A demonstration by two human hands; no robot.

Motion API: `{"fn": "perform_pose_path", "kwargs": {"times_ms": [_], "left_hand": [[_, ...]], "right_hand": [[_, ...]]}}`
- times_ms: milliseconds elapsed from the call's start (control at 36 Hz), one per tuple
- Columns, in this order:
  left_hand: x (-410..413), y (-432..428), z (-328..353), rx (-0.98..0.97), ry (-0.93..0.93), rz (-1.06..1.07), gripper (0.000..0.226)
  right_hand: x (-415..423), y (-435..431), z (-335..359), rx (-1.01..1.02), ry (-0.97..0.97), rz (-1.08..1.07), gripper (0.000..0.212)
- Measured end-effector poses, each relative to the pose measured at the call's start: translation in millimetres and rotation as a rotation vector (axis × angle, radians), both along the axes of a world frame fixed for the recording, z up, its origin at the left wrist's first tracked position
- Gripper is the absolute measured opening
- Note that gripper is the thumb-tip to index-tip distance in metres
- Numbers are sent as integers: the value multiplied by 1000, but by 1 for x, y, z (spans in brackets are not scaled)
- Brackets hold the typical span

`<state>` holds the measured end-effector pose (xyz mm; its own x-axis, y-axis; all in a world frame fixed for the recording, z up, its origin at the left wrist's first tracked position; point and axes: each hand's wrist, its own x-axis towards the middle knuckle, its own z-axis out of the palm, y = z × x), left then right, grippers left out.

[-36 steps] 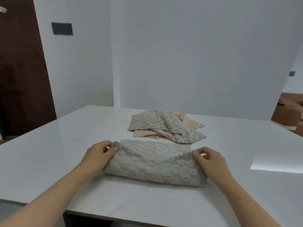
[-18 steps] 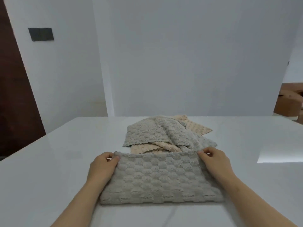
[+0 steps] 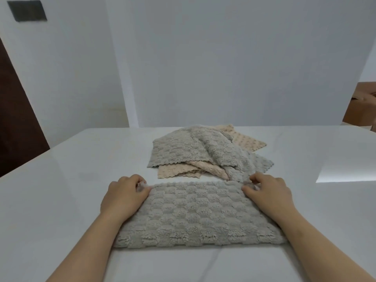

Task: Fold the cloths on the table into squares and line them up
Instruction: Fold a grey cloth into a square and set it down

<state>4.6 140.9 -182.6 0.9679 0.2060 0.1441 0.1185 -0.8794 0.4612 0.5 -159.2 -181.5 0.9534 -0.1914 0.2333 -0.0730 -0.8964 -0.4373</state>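
Note:
A grey checkered fleece cloth lies folded in half as a wide rectangle on the white table, right in front of me. My left hand pinches its far left corner. My right hand pinches its far right corner. Both far corners rest down on the table. Just behind it sits a loose heap of unfolded cloths, grey ones draped over beige ones, the nearest beige edge close to the folded cloth's far edge.
A white wall stands behind the table's far edge. A dark brown door is at the left. Brown furniture shows at the far right. A bright patch of reflected light lies on the table's right side.
My hands have carried the cloth's near edge up and over to the far edge, folding it in half. It now lies flat and wider in view, closer to the heap.

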Motion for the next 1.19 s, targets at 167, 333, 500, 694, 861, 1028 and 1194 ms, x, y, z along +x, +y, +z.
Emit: {"fn": "perform_pose_path", "kwargs": {"times_ms": [167, 333, 500, 694, 861, 1028, 1194], "left_hand": [[-3, -2, 3, -42, 68, -92, 4], [-7, -2, 6, -430, -119, -128, 13], [-13, -3, 15, -957, -131, -54, 18], [-17, 4, 24, -1071, -222, -28, 12], [-15, 5, 25, -1079, -351, -5, 20], [-18, 1, 30, -1155, -417, -12, 14], [-22, -3, 32, -893, -575, 11, 22]], "right_hand": [[-1, 0, 2, -72, 86, 29, 33], [-3, -2, 3, 182, -25, 147, 7], [-6, -5, 4, 637, -115, 195, 20], [-16, 1, 22, 1071, -132, 226, 22], [-17, -4, 25, 1014, -190, 210, 27], [-15, -9, 23, 1100, -270, 202, 29], [-19, -8, 27, 1087, -325, 226, 28]]}}
